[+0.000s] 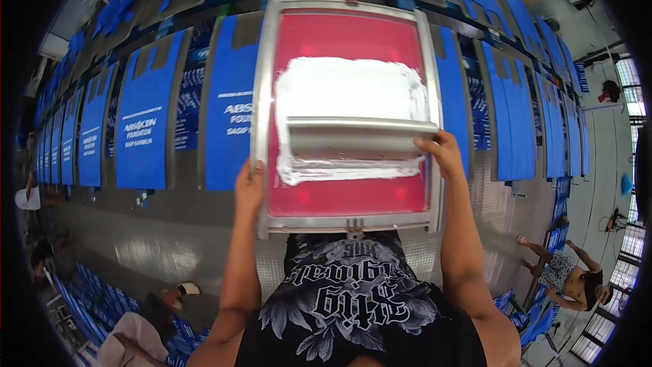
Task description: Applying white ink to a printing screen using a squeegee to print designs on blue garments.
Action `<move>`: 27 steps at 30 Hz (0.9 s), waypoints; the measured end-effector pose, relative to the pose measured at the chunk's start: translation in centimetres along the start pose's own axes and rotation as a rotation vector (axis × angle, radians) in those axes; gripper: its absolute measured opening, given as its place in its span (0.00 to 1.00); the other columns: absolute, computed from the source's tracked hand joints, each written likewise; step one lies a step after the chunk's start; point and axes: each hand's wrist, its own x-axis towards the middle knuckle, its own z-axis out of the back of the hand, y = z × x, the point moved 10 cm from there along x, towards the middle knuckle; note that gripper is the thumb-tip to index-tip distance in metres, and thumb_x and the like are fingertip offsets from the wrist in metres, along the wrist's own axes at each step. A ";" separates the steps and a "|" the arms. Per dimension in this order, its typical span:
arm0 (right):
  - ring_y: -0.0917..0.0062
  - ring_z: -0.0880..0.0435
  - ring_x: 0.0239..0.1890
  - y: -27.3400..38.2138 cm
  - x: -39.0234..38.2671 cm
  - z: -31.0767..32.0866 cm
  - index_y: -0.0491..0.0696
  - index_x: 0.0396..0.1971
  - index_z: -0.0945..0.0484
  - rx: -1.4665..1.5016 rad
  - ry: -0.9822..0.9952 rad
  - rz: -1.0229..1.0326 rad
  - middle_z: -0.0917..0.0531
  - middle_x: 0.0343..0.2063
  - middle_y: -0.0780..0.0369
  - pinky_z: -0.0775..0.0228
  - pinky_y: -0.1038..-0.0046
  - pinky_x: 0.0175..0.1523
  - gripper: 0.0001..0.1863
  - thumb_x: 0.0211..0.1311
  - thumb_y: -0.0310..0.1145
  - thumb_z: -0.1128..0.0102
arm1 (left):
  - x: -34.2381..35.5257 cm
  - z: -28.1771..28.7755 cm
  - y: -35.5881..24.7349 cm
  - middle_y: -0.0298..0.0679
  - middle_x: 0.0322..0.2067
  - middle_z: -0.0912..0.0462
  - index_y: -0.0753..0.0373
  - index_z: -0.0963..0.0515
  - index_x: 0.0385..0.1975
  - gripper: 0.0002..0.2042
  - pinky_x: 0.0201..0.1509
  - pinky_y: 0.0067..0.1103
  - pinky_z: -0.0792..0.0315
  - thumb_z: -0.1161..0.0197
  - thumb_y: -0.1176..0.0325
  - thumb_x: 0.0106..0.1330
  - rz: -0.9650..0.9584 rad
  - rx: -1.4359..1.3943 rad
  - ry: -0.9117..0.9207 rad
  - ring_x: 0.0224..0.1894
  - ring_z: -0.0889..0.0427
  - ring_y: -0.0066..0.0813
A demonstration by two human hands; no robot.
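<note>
A silver-framed printing screen (pixel 349 205) with pink mesh is in front of me, over blue bags on boards. Thick white ink (pixel 346 85) covers much of its middle. My right hand (pixel 441 153) is closed on the right end of a wide metal squeegee (pixel 353 137) lying across the ink. My left hand (pixel 250 187) grips the screen's left rail near its lower part, with the fingertips partly hidden against the frame.
Blue bags (pixel 139 149), several with white print, lie on boards along a long rack to both sides. Another person (pixel 570 275) is at lower right, another (pixel 129 336) at lower left. Stacks of blue items (pixel 95 292) stand behind me.
</note>
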 end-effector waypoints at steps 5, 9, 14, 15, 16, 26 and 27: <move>0.78 0.21 0.34 -2.4 -0.3 5.5 0.39 0.36 0.20 0.011 -0.079 -0.023 0.18 0.29 0.60 0.32 0.77 0.44 0.19 0.40 0.30 0.30 | 1.6 -7.8 2.5 0.46 0.47 0.22 0.67 0.30 0.54 0.24 0.54 0.21 0.34 0.48 0.53 0.68 -0.052 -0.087 0.108 0.50 0.25 0.29; 0.78 0.22 0.33 -4.8 3.0 6.8 0.40 0.37 0.20 -0.023 -0.039 -0.026 0.18 0.29 0.60 0.33 0.77 0.45 0.20 0.40 0.31 0.30 | 2.1 -10.5 3.5 0.45 0.45 0.20 0.67 0.29 0.54 0.24 0.52 0.21 0.33 0.48 0.53 0.68 -0.015 -0.140 0.119 0.47 0.24 0.28; 0.76 0.22 0.37 -5.3 6.2 9.8 0.39 0.39 0.21 -0.106 -0.001 -0.067 0.18 0.33 0.59 0.34 0.76 0.48 0.22 0.40 0.30 0.29 | 1.4 -12.7 3.5 0.45 0.47 0.22 0.67 0.29 0.53 0.24 0.53 0.21 0.34 0.46 0.53 0.67 0.058 -0.062 0.040 0.49 0.25 0.28; 0.76 0.22 0.39 -5.4 6.4 10.1 0.39 0.40 0.22 -0.135 -0.016 -0.080 0.18 0.35 0.59 0.36 0.75 0.50 0.23 0.41 0.29 0.29 | 1.8 -12.6 3.4 0.46 0.47 0.22 0.67 0.29 0.54 0.25 0.54 0.21 0.34 0.46 0.52 0.66 0.076 0.035 0.020 0.49 0.25 0.29; 0.76 0.22 0.38 -5.3 7.1 10.2 0.38 0.40 0.21 -0.131 -0.008 -0.072 0.18 0.34 0.59 0.34 0.75 0.49 0.24 0.39 0.31 0.28 | 2.5 -12.4 2.9 0.47 0.47 0.22 0.67 0.29 0.53 0.25 0.54 0.21 0.34 0.45 0.52 0.66 0.060 0.057 0.000 0.49 0.25 0.30; 0.78 0.22 0.38 -7.3 7.8 9.5 0.40 0.38 0.20 -0.069 0.069 -0.043 0.18 0.33 0.61 0.36 0.77 0.48 0.21 0.42 0.32 0.27 | 3.3 -13.1 3.2 0.45 0.46 0.21 0.65 0.29 0.54 0.26 0.54 0.22 0.34 0.45 0.49 0.65 0.019 -0.002 -0.025 0.49 0.25 0.29; 0.78 0.23 0.40 -7.7 7.6 9.4 0.40 0.37 0.21 -0.115 0.067 -0.078 0.18 0.34 0.61 0.38 0.77 0.50 0.21 0.42 0.32 0.26 | 3.2 -13.0 3.1 0.46 0.47 0.22 0.65 0.29 0.55 0.27 0.54 0.22 0.34 0.45 0.49 0.65 -0.006 -0.010 -0.010 0.50 0.25 0.29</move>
